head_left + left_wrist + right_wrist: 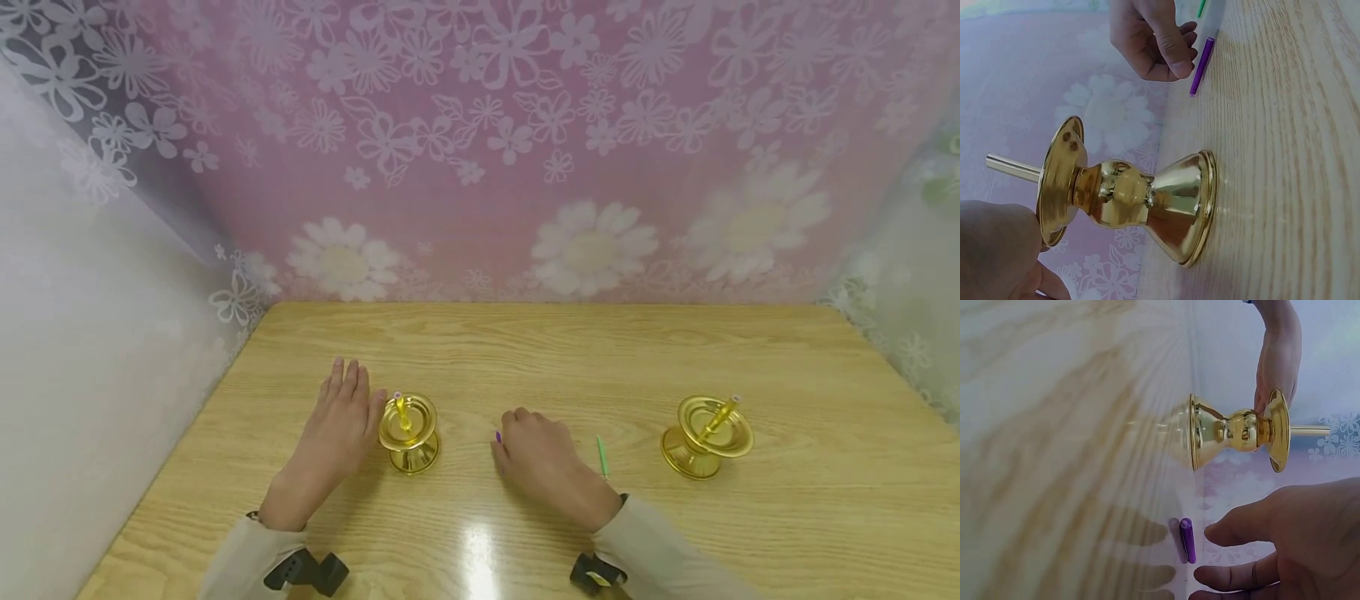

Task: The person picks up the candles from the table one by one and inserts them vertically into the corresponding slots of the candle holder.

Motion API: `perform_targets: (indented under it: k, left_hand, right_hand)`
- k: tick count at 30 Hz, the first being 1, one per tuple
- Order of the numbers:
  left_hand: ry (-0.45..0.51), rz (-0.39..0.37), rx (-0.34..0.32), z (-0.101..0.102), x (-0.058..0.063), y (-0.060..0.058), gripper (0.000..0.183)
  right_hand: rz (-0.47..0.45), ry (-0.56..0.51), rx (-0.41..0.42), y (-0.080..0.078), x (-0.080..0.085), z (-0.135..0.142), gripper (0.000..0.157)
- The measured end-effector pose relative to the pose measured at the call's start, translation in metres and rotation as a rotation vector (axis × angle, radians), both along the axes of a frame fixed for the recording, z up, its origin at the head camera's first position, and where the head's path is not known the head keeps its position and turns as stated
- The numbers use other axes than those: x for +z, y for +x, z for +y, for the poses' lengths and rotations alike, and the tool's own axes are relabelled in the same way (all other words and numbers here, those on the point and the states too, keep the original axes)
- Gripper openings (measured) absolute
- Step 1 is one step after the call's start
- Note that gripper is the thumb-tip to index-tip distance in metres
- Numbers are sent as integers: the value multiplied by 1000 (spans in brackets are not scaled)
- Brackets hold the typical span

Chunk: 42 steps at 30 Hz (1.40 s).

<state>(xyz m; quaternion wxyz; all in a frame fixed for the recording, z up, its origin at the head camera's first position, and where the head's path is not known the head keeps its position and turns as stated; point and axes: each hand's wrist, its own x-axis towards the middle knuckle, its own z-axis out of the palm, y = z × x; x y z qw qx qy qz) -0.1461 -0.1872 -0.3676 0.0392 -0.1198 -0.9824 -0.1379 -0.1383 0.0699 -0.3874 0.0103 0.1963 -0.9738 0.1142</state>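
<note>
A gold candlestick (414, 458) with a round dish and an upright tube stands on the table. At its left side is my left hand (339, 429), fingers extended, the thumb right at the dish rim in the head view. The left wrist view shows that hand (997, 250) against the dish edge. My right hand (542, 457) is low over the table, right of the candlestick. A thin purple candle (1188, 540) lies by its fingertips, with thumb and bent fingers spread apart around it in the right wrist view. Most of this candle is hidden in the head view.
A thin green candle (602, 456) lies on the wooden table (525, 358) just right of my right hand. Farther right stands a second gold candlestick (690, 457). Behind the table hangs a pink flowered curtain (465, 225), with pale side curtains left and right.
</note>
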Motion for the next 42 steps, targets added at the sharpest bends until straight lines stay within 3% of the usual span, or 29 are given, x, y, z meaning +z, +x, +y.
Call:
perform_targets:
  k: [17,42]
  left_hand:
    - [-37,19,-1,1,2,1,60]
    - [-22,1,7,2,0,1,61]
  right_hand:
    - [-37,14,-45,1,-3,-7,24]
    - [-60,8,-29,2,-4,-11,39]
